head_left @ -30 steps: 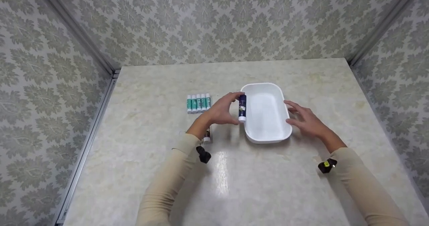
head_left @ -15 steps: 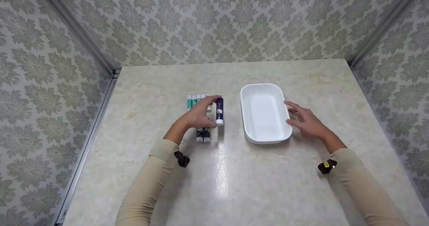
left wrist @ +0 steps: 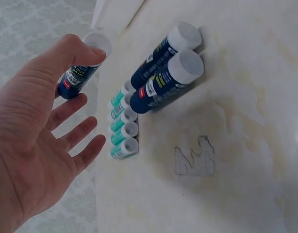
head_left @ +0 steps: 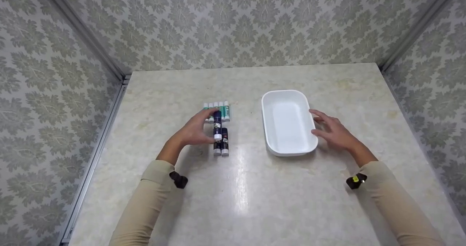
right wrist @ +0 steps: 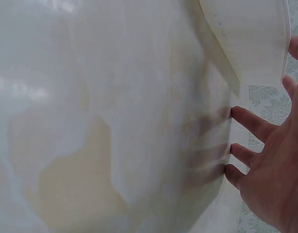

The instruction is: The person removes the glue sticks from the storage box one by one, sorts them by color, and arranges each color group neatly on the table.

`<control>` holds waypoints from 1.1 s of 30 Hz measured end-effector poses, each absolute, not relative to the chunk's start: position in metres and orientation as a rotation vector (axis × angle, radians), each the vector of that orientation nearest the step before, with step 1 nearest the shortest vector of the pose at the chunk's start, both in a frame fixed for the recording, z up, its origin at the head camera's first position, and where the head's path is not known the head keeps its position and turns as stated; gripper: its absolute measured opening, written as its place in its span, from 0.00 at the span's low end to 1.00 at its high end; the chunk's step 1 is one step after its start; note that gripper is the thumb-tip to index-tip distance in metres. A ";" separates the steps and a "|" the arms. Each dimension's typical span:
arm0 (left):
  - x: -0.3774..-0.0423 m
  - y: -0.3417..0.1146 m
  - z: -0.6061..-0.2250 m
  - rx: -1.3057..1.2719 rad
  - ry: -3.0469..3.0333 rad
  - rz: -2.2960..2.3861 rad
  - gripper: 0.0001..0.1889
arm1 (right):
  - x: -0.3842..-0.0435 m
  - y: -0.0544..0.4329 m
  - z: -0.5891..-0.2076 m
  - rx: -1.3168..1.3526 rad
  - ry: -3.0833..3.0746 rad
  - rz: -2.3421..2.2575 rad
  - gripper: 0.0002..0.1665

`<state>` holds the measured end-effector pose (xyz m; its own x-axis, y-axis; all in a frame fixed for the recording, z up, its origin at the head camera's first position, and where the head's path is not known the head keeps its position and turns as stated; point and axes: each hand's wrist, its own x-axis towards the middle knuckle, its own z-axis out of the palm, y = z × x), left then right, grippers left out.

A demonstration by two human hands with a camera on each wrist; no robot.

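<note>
In the head view my left hand [head_left: 192, 130] grips a dark blue glue stick [head_left: 217, 124] with a white end between thumb and fingertips, raised above the table. Two matching glue sticks [head_left: 225, 142] lie side by side just below it. Behind the hand is a row of several smaller green-and-white glue sticks [head_left: 227, 112], partly hidden; the left wrist view shows this row [left wrist: 124, 131] too. My right hand [head_left: 335, 132] rests its thumb and fingertips against the right side of a white plastic basin [head_left: 287, 153], which has nothing in it.
The pale marbled table [head_left: 276, 202] carries all of this. Patterned wall panels [head_left: 244, 27] stand behind it and on both sides, with metal rails [head_left: 93, 155] along the left edge. A wrist camera [head_left: 178, 179] sits on my left sleeve.
My left hand has moved left with the glue stick, from the basin's left rim to above the two blue ones. My right hand and the basin have stayed put.
</note>
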<state>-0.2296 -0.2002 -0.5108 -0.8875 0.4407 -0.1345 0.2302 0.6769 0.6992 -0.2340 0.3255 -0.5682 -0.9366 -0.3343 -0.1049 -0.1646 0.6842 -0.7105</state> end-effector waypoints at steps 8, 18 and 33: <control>-0.222 -0.216 -0.522 0.502 2.603 1.015 0.60 | -0.234 0.327 -0.570 -0.444 2.665 -1.122 0.46; -0.210 -0.229 -0.544 0.426 2.599 0.941 0.60 | -0.235 0.331 -0.573 -0.480 2.648 -1.156 0.45; -0.209 -0.226 -0.558 0.343 2.609 0.774 0.64 | -0.234 0.329 -0.569 -0.428 2.655 -1.117 0.45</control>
<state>-0.2094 -0.2255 -0.5581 -0.8914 0.3383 -0.3015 0.1191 0.8168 0.5646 -0.2340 0.3290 -0.5695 -0.9312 -0.3516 -0.0964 -0.1769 0.6670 -0.7237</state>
